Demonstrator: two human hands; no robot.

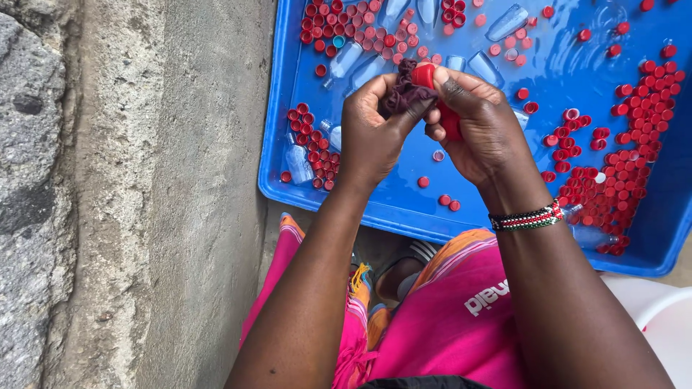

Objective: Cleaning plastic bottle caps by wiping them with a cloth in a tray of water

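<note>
Over a blue tray (404,209) of water, left hand (371,133) pinches a maroon cloth (404,92), right hand (479,130) grips a red cap (424,75).

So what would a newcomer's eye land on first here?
Probably the two hands at centre: the left hand presses a dark maroon cloth against a red cap held by the right hand. Under them sits a bright blue tub of water, with red caps massed at its right and small clear bottles floating near the top.
</note>
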